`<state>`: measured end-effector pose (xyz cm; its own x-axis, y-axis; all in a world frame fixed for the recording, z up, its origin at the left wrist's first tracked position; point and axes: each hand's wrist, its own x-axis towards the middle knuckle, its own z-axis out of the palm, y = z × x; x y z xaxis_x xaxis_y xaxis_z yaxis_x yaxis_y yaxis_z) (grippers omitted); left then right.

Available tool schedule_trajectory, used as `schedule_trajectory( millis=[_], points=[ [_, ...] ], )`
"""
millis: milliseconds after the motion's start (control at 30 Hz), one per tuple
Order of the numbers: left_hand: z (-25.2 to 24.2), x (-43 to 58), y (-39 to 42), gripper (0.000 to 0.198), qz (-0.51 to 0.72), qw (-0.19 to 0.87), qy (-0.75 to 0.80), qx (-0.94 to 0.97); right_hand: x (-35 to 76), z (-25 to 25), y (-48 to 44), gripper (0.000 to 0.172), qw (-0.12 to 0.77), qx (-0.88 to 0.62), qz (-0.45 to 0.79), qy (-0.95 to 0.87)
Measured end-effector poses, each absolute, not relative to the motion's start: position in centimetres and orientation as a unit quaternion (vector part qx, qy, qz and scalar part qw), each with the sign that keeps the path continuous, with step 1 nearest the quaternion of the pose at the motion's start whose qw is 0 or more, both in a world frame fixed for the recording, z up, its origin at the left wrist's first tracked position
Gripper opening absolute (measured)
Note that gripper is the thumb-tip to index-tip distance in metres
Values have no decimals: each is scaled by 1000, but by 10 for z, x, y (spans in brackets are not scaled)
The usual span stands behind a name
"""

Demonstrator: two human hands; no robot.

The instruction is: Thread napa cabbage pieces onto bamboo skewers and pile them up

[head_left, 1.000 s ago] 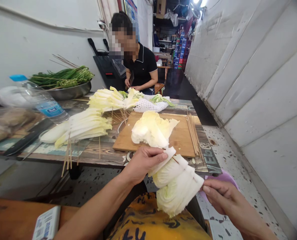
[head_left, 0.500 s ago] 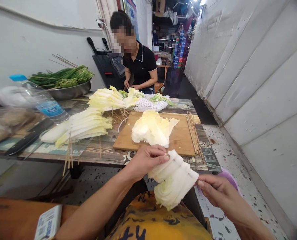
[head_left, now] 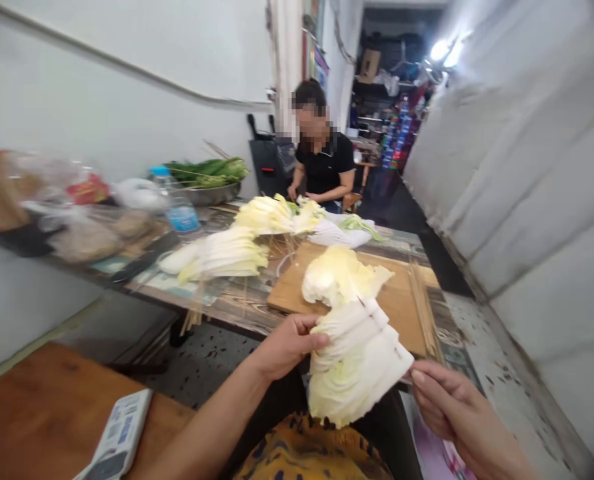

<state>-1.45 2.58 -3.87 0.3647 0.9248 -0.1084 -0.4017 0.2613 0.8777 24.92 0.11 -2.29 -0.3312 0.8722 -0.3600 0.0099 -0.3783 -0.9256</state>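
Left hand (head_left: 289,347) pinches the left edge of pale green-white layered cabbage leaves (head_left: 359,373) nearer than the brown wooden board (head_left: 407,312); right hand (head_left: 451,403), fingers closed, grips their thin brown skewer (head_left: 411,369), seemingly supporting both sides.

Skewered cabbage (head_left: 359,367), fingers (head_left: 318,342) either side

A wood-patterned counter (head_left: 257,305) carries a rectangular tan wooden cutting board (head_left: 401,313), thin beige bamboo skewers (head_left: 421,303) along the board's right edge, fanned white-and-yellow cabbage leaves (head_left: 229,252), a clear blue-capped plastic bottle (head_left: 183,217) and a round silvery metal bowl (head_left: 214,195).
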Motion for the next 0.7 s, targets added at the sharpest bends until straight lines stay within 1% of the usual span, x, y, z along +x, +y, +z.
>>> schedule_trajectory(
  millis=[67,167,233,300,333,467,533,633,700],
  points=[
    [-38,-22,20,35,479,731,333,355,241,-25,8,43,296,-509,652,-478],
    [-35,-41,14,35,521,724,332,307,221,-27,21,50,243,-504,640,-527],
    [-31,-59,12,37,555,706,332,290,200,-26,30,50,210,-473,641,-566],
    [-24,-81,13,38,583,686,332,283,171,-21,41,45,198,-439,641,-598],
    [-19,-92,15,38,596,676,332,279,155,-17,47,42,198,-421,646,-605],
    [3,-134,19,42,676,616,325,242,91,6,70,33,271,-353,673,-591],
    [11,-150,18,45,711,590,321,209,63,15,80,31,286,-333,673,-595],
    [15,-173,21,46,742,554,331,181,23,19,93,28,308,-321,654,-612],
    [15,-193,33,44,758,519,343,195,-5,14,105,24,320,-325,631,-628]
  ],
)
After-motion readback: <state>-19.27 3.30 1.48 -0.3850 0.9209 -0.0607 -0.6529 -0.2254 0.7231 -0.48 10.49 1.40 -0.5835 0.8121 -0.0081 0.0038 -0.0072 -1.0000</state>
